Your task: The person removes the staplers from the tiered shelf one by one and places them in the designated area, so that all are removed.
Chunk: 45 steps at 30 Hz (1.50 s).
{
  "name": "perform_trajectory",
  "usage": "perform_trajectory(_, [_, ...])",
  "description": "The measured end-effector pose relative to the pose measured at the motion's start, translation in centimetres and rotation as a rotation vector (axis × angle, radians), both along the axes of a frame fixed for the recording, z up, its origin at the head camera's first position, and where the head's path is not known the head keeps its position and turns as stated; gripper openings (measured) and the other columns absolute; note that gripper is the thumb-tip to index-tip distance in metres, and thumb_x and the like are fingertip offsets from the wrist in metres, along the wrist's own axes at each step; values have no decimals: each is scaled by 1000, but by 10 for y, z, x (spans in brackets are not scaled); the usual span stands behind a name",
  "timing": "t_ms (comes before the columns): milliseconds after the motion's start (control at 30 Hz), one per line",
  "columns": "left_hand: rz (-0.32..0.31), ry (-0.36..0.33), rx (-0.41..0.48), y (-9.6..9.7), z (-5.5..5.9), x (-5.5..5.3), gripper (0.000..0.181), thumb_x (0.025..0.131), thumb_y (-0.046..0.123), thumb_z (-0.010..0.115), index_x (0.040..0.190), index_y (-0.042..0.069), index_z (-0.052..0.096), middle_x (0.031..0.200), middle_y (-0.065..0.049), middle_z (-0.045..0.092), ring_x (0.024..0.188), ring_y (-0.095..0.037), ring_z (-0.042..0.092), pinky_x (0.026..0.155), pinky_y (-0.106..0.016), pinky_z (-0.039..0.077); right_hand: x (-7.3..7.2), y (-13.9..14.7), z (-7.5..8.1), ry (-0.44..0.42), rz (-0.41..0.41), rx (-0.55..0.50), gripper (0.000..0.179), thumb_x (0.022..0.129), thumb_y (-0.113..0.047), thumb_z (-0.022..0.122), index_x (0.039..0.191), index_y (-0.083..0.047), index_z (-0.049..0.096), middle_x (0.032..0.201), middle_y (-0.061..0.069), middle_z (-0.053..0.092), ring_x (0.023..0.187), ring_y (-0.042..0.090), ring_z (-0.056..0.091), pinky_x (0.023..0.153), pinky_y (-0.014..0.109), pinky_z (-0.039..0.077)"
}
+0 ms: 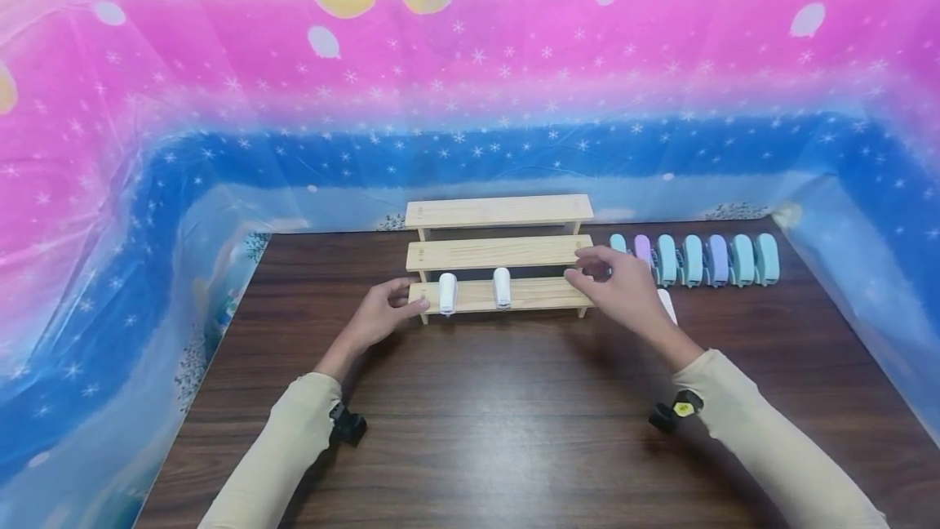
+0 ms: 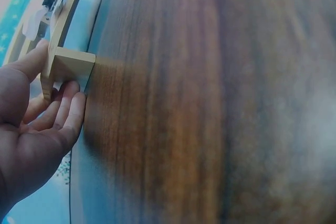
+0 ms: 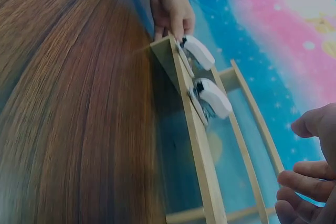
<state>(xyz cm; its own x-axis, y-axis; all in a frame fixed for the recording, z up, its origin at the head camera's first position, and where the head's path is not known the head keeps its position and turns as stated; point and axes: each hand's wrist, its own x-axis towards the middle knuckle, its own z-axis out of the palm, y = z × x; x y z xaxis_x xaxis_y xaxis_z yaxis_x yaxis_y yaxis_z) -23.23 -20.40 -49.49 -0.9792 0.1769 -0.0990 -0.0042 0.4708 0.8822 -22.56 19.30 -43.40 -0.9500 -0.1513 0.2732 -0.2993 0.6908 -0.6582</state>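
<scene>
A three-step wooden display rack (image 1: pixel 499 254) stands on the table, with two white staplers (image 1: pixel 447 294) on its lowest step, the other white stapler (image 1: pixel 502 288) near the middle. My left hand (image 1: pixel 378 313) grips the left end of that step, thumb on top and fingers underneath, as the left wrist view also shows. Close to the rack's right end is my right hand (image 1: pixel 624 284), its thumb and fingers apart with nothing between them. Whether it touches the wood, I cannot tell. Partly behind my right wrist lies another white stapler (image 1: pixel 667 304).
Several teal and purple staplers (image 1: pixel 690 260) line up to the right of the rack. The brown wood-grain table (image 1: pixel 485 431) reaches back to a colourful printed cloth (image 1: pixel 470 153) that hangs behind and at the sides.
</scene>
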Motion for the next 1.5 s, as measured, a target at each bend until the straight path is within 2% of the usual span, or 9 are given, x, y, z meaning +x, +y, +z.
perform_trajectory(267, [-5,10,-4,0,0,-1,68,97,34,73,149,-3,48,136,-24,61,127,-39,59,104,-51,52,-6,-26,0,-42,38,-30,51,92,-45,75,129,-11,70,117,8,74,100,26,70,83,47,57])
perform_trajectory(633, [0,8,-11,0,0,0,68,96,35,73,148,-2,49,137,-24,61,127,-39,60,103,-50,52,-12,-57,-15,-109,84,-60,59,89,-51,76,131,-11,68,124,5,72,107,25,71,88,45,58])
perform_trajectory(967, [-1,18,-18,-1,0,0,69,97,34,73,148,-4,48,138,-25,60,127,-39,60,104,-50,51,-15,-79,-30,-89,83,-77,55,88,-52,77,124,-11,72,105,2,78,95,21,74,87,44,57])
perform_trajectory(1100, [-6,22,-17,-1,0,0,69,97,34,73,148,-5,47,138,-25,60,127,-40,59,103,-50,52,-15,-86,-34,-59,46,-45,53,87,-54,77,118,-11,74,96,-1,78,89,19,72,83,42,56])
perform_trajectory(1500, [-5,33,-26,-1,-1,0,71,97,36,72,149,-5,47,138,-25,60,126,-40,60,101,-49,53,-17,-97,-41,-57,14,-41,51,87,-53,77,114,-10,76,91,1,78,84,17,73,76,41,56])
